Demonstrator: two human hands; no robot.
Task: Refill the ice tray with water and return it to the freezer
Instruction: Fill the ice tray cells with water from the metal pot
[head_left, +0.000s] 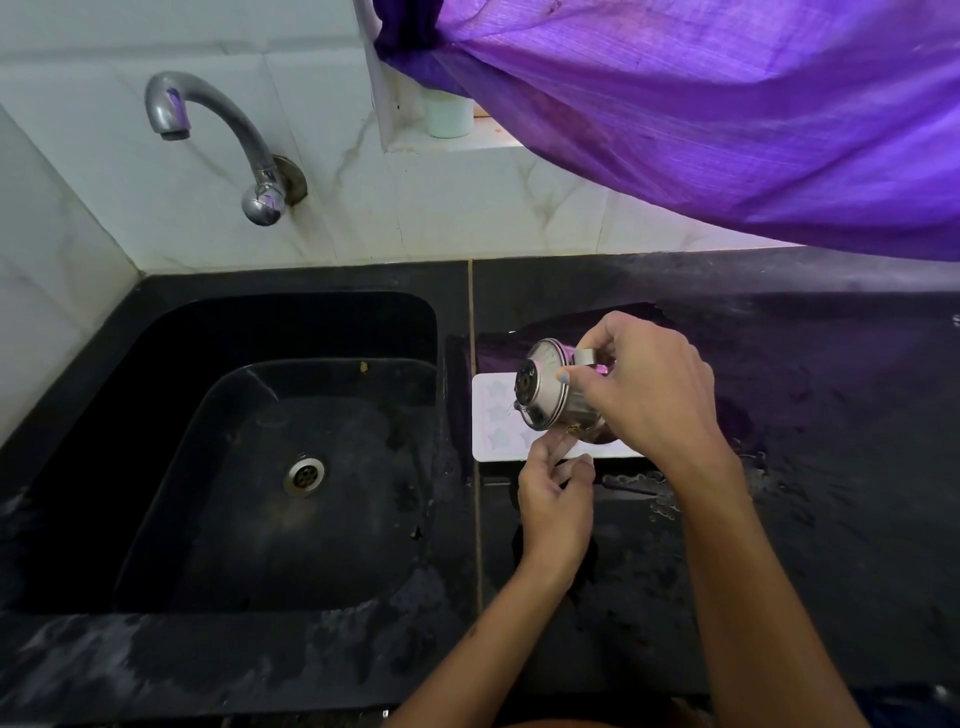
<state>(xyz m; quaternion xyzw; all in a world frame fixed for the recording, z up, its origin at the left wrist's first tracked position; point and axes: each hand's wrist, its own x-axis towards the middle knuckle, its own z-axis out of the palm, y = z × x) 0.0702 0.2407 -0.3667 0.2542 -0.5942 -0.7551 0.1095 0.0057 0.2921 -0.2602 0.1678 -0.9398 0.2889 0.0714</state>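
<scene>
No writing is readable anywhere. At upper left a chrome tap hangs over the black sink. Right of centre, the white ice tray with star-shaped cells lies flat on the wet black counter. The left hand touches its near edge, fingers loosely curled, clamped on nothing. The right hand grips a tilted steel cup over the tray, hiding its right part. A purple curtain fills the upper right.

Light: dim daylight through my purple curtain, tinting the counter
Edges: wide-angle bending
Focus: sharp enough
</scene>
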